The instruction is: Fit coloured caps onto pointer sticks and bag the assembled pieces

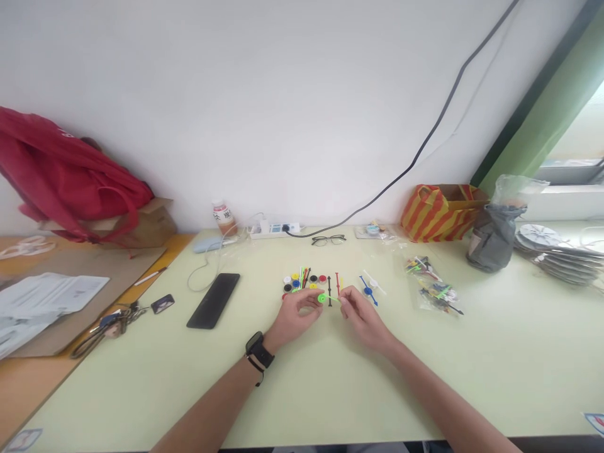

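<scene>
Between my two hands is a green plastic spinner arrow [333, 298] with a round hub. My left hand [297, 313] pinches it at the hub end. The fingers of my right hand [361, 314] are closed on its other end. Just beyond my left hand lie several coloured round discs [314, 279] and loose arrows in white, green, red and black. A black arrow [329, 289] and a red arrow [338, 283] lie upright in view behind the green one. To the right, a blue arrow [369, 291] and a white arrow [375, 282] rest on the table.
Plastic bags of small parts [434, 286] lie at right, near a grey bag [493, 236] and stacked discs [561, 255]. Eyeglasses [329, 240] and a power strip [276, 231] sit by the wall. A black phone [214, 301] and keys [116, 319] lie left.
</scene>
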Demonstrator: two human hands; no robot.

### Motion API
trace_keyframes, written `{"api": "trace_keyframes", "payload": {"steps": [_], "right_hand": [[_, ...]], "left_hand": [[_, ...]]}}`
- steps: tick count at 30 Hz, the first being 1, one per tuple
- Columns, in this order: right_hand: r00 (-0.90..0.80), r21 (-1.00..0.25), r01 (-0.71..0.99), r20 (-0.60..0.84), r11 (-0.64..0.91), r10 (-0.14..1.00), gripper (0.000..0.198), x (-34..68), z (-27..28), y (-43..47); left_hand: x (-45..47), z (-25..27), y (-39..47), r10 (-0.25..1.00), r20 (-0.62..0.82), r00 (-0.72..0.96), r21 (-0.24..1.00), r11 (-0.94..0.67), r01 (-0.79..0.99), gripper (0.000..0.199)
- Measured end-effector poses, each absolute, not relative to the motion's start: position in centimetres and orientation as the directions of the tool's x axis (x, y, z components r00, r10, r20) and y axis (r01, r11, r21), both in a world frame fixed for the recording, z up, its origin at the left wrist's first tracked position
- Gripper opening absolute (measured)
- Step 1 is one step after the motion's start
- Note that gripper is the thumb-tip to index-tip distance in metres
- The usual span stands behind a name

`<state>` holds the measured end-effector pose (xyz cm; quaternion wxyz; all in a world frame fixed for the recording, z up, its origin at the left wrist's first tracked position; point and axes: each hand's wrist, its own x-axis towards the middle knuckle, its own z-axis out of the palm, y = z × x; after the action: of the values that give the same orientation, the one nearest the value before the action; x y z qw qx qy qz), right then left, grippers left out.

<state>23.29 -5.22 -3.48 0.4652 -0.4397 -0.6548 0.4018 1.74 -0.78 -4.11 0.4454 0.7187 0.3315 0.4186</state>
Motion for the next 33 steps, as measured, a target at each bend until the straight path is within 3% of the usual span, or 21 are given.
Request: {"api": "trace_keyframes", "payload": {"steps": [5, 13, 22, 33], "right_hand": [[-0.264, -0.984, 0.064, 0.143, 0.166, 0.954, 0.038, 22.8, -3.1, -5.3], [-0.311, -0.999, 0.014, 0.035, 0.041, 0.950, 0.036, 22.6, -3.7, -5.5], [-0.336, -0.997, -0.035, -0.050, -0.065, 0.941, 0.026, 22.4, -3.7, -5.6], [-0.334, -0.995, -0.002, -0.094, -0.100, 0.938, 0.032, 22.8, -3.0, -5.6]], "left_hand": [[1.8, -3.6, -1.2, 0.825, 0.301, 0.477, 0.899, -0.412, 0.146, 0.049], [2.1, -2.8, -1.9, 0.709, 0.432, 0.558, 0.732, -0.637, 0.243, 0.026], [2.6, -3.5, -2.5, 0.634, 0.525, 0.568, 0.620, -0.742, 0.256, 0.022], [2.6, -3.3, -2.4, 0.662, 0.494, 0.564, 0.645, -0.714, 0.273, 0.016]]}}
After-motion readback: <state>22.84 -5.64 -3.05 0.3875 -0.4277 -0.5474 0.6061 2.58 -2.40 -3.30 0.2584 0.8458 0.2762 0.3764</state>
